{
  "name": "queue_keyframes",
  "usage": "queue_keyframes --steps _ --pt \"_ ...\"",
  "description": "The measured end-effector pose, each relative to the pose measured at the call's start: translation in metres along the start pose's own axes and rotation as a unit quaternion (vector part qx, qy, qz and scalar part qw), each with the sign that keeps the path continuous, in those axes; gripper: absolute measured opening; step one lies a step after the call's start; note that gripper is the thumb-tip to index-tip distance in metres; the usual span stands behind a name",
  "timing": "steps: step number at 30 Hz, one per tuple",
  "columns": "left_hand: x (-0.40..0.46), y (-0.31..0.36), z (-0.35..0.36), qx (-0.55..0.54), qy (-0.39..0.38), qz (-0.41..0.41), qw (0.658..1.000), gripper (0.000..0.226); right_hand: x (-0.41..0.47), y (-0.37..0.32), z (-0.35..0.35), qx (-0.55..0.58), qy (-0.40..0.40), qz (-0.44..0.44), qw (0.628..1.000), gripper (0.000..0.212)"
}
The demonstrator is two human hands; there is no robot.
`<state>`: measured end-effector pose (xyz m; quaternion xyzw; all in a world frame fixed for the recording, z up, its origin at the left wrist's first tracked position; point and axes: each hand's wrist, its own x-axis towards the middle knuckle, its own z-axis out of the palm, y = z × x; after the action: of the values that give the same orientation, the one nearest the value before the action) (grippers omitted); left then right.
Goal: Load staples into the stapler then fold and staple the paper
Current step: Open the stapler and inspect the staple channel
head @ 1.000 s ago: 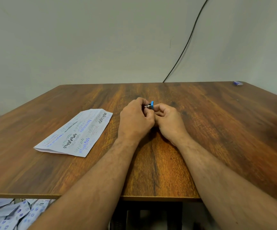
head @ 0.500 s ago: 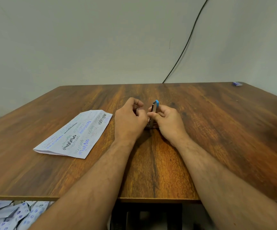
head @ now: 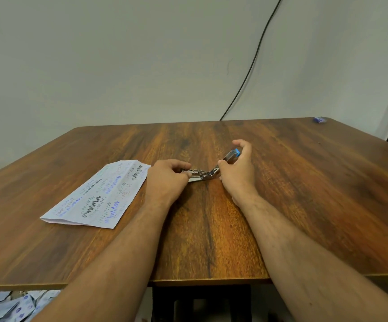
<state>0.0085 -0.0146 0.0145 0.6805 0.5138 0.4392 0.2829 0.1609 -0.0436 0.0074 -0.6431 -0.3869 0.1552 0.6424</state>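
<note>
Head view, wooden surface (head: 281, 205): metal stapler (head: 205, 175) at centre, hinged open, its base flat under the pinching fingers of the left hand (head: 167, 178), its blue-tipped top arm raised toward the far right and held by the curled right hand (head: 237, 169). Folded paper (head: 100, 196) with scribbled lines lies flat just left of the left hand. Small blue item (head: 319, 119) at the far right corner; black cable (head: 253, 61) on the wall behind.

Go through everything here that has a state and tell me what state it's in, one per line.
Stapler: swung open, top arm raised, base on table.
Left hand: grips the base.
Right hand: holds the raised arm.
Paper: folded, flat on table, not held.
Small blue item: lying at far corner.
</note>
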Motion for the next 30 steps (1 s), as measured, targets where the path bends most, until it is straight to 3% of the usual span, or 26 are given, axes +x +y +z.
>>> queue_keyframes --steps 7,15,25,30 --pt "0.007 -0.006 -0.001 0.006 -0.061 -0.002 0.998 0.020 0.003 -0.001 0.003 -0.042 0.023 0.023 0.999 0.038" --pt "0.006 -0.011 -0.006 -0.087 -0.029 -0.048 0.995 0.018 0.007 0.003 -0.003 -0.132 0.037 0.009 0.990 0.036" --pt "0.009 -0.009 -0.003 0.003 -0.037 -0.061 0.997 0.012 0.005 -0.001 0.004 -0.228 0.023 0.022 0.973 0.026" --pt "0.013 -0.012 -0.002 0.011 -0.050 -0.067 0.996 0.022 0.001 -0.005 0.005 -0.247 -0.008 0.011 0.969 0.028"
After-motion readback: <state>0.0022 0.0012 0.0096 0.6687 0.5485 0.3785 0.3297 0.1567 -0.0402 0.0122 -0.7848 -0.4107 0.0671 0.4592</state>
